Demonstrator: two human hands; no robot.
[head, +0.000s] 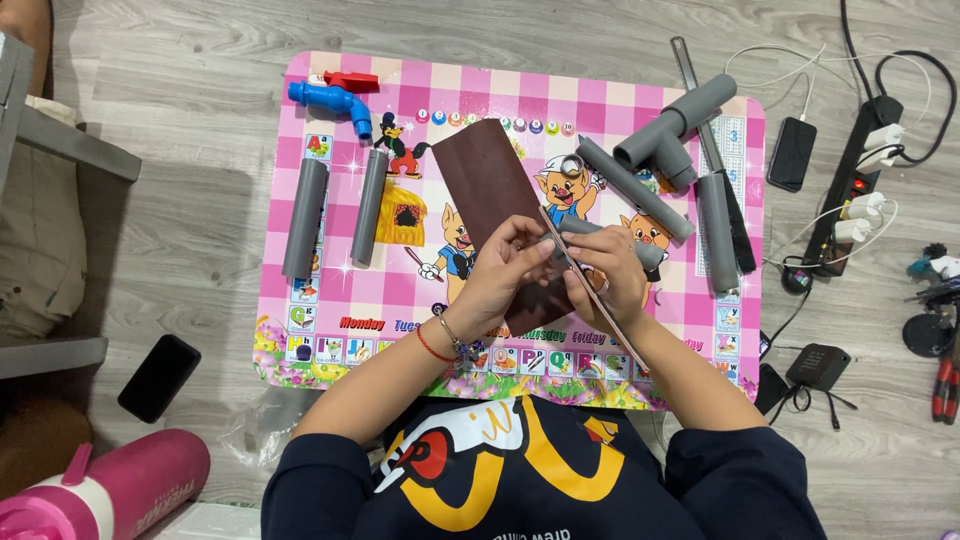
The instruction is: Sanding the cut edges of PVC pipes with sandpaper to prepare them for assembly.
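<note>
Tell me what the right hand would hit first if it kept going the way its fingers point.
Probably the left hand: the right hand points left across the short grey pipe, fingers nearly touching already.

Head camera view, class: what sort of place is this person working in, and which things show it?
Probably a home floor serving as a makeshift workspace. A low pink children's table stands on grey wood-look flooring, and a power strip with chargers lies beside it. Both hands work a grey pipe piece over it.

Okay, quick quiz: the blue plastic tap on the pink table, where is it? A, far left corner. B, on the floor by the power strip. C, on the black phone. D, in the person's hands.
A: the blue tap lies at the pink table's far left corner, away from both hands.
</note>
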